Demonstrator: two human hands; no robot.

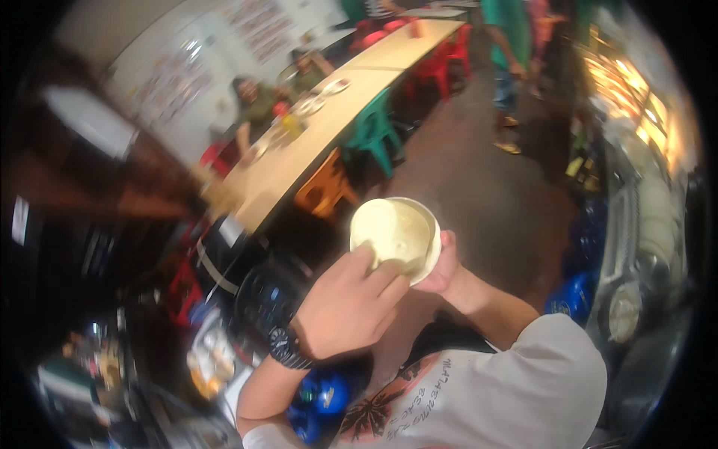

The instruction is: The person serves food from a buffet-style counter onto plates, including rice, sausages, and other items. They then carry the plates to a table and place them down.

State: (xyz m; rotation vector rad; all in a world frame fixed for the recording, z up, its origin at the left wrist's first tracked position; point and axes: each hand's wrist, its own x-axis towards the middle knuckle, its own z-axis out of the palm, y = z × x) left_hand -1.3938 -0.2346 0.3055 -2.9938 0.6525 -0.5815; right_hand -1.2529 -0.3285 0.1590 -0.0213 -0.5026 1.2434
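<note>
In front of my chest my right hand (444,268) grips a cream-coloured bowl (413,233) from its right side, the fingers mostly hidden behind it. The bowl is tilted, and its hollow faces up. My left hand (355,299), with a dark watch (284,346) on its wrist, reaches to the near left rim. Its curled fingers close on a pale round piece (372,222) that overlaps the bowl's left side. Blur hides whether this piece is a small dish or a lid.
A long light-wood table (351,90) runs ahead with plates on it and people seated behind. Green (378,131) and orange chairs (327,187) line its near side. Another person (505,60) stands in the aisle. Stacked dishes (657,217) stand on the right; dark equipment (273,299) is close on the left.
</note>
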